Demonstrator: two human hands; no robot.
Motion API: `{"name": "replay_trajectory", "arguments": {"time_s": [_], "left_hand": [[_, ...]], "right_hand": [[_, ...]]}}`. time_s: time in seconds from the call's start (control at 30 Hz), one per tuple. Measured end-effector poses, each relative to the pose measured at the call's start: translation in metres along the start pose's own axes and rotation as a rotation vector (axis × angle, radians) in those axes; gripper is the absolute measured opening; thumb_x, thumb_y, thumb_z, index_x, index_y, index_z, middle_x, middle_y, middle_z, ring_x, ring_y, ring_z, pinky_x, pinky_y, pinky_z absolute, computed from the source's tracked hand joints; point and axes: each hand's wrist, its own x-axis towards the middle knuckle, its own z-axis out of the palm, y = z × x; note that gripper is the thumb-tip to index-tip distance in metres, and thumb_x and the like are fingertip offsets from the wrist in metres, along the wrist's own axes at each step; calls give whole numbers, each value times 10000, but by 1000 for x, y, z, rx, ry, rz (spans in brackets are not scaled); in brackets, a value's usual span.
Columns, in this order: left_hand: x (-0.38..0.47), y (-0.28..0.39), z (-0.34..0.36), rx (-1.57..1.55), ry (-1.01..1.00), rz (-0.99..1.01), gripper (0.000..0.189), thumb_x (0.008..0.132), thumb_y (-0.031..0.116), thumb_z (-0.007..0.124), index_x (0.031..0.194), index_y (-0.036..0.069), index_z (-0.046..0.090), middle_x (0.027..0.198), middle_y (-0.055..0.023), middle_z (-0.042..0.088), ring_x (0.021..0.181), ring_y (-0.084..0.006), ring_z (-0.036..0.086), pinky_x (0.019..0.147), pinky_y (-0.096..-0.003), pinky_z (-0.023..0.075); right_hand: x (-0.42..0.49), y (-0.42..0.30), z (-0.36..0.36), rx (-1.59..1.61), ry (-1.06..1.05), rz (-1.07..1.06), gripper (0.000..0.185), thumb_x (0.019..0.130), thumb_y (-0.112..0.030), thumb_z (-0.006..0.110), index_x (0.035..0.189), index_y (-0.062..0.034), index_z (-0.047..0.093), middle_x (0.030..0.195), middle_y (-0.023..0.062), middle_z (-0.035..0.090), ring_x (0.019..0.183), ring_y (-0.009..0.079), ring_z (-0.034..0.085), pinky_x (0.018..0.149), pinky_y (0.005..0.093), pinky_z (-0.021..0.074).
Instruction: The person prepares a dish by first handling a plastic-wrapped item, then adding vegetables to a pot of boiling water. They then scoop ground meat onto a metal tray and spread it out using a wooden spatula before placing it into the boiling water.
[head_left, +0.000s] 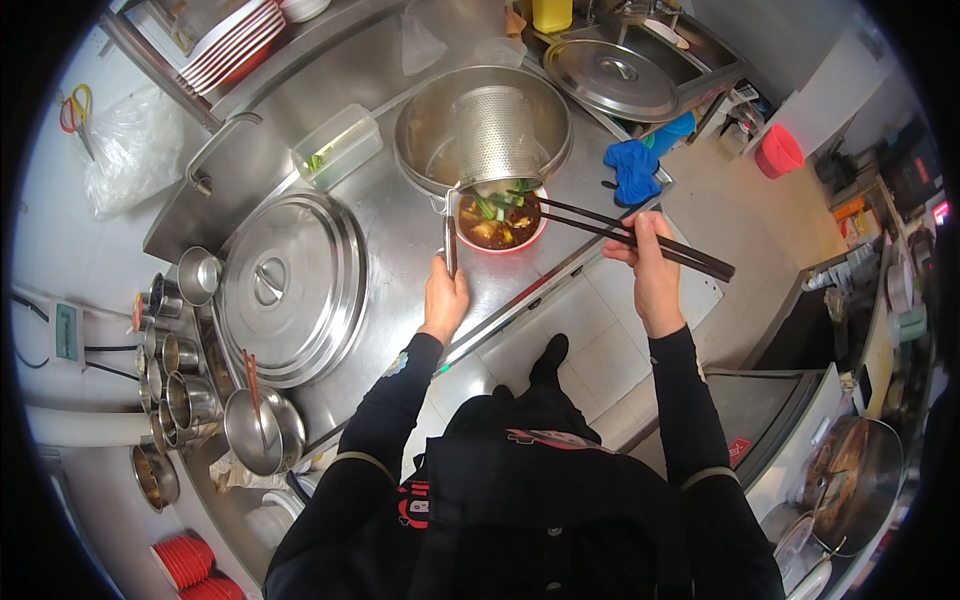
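My left hand grips the dark handle of a perforated metal strainer basket. The basket is tipped, its mouth over the near side of a large open steel pot and above a red-rimmed bowl. Dark brown broth with pieces of food fills the bowl, and green leafy vegetables lie at the basket's mouth and in the broth. Between the fingers of my right hand is a pair of long dark chopsticks, their tips by the greens. Part of the bowl is hidden under the basket.
A large round steel lid covers a pot on the left of the steel counter. Behind it stands a clear plastic container with some greens. A blue cloth lies at the right edge. Several steel canisters line the left side.
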Motion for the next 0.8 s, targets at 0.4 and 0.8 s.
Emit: {"name": "replay_trajectory", "arguments": {"time_s": [0.4, 0.8], "left_hand": [[12, -2, 9, 32, 10, -72, 258, 898, 111, 513, 1100, -12, 410, 895, -317, 596, 855, -508, 568, 723, -540, 435], [4, 4, -9, 60, -8, -8, 212, 903, 122, 513, 1040, -13, 423, 870, -303, 591, 836, -491, 571, 719, -534, 429]], "right_hand": [[2, 7, -3, -16, 32, 12, 318, 995, -332, 473, 947, -22, 520, 867, 77, 546, 690, 161, 639, 655, 304, 570], [-15, -8, -6, 56, -16, -83, 267, 998, -278, 471, 977, -18, 528, 888, 83, 541, 713, 174, 638, 685, 326, 561]]}}
